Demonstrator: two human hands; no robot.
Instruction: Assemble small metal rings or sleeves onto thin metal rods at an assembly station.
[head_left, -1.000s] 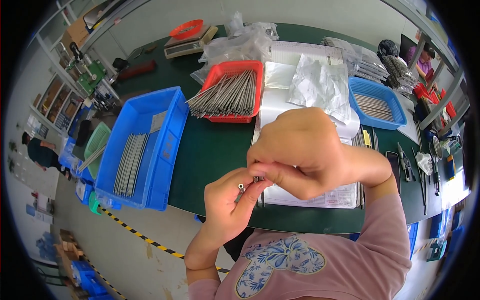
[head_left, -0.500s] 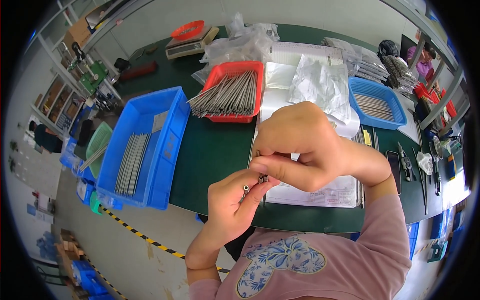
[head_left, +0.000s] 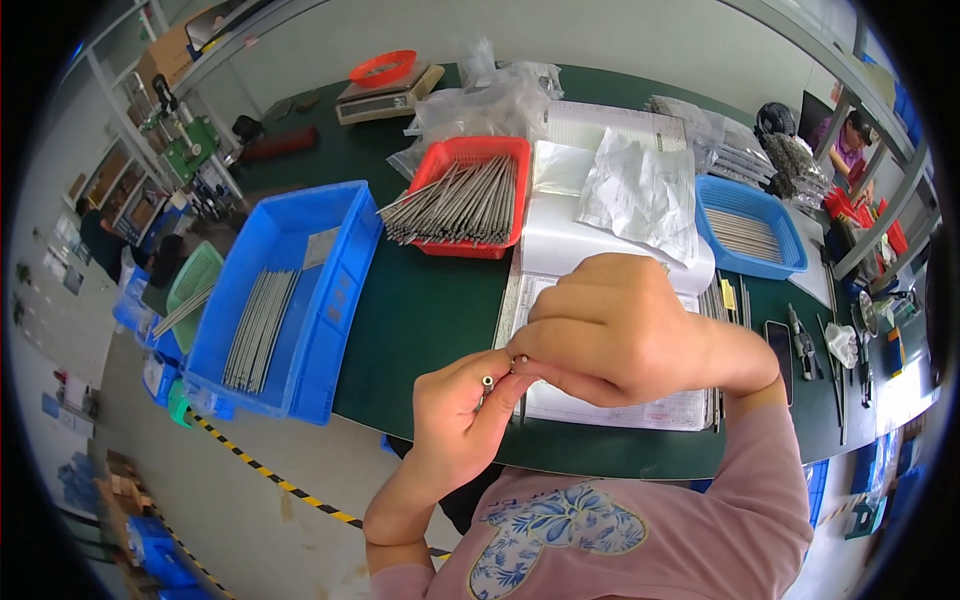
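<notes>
Both my hands meet over the near edge of the green table, fingertips touching. My left hand [head_left: 455, 410] is closed around a thin metal rod, whose round, hollow-looking end [head_left: 488, 382] pokes up between thumb and forefinger. My right hand [head_left: 615, 330] is bent over from the right, its thumb and fingers pinched together against the left fingertips. A small metal tip [head_left: 520, 360] shows at that pinch; the fingers cover most of it. Left of my hands, a blue bin [head_left: 345, 300] holds several slim metal rods [head_left: 262, 330]. Beyond them, a red basket [head_left: 460, 250] is heaped with more rods [head_left: 460, 200].
Papers [head_left: 560, 235] and a crumpled plastic bag [head_left: 640, 195] lie beyond my hands. A light-blue basket [head_left: 765, 265] with rods stands to the right, near a phone [head_left: 778, 350] and calipers [head_left: 803, 345]. A scale [head_left: 385, 100] sits at the back. Another person [head_left: 850, 145] is at far right.
My right hand has turned over and sunk slightly, its knuckles now facing up and its fingers covering more of the small metal tips. My left hand keeps its grip.
</notes>
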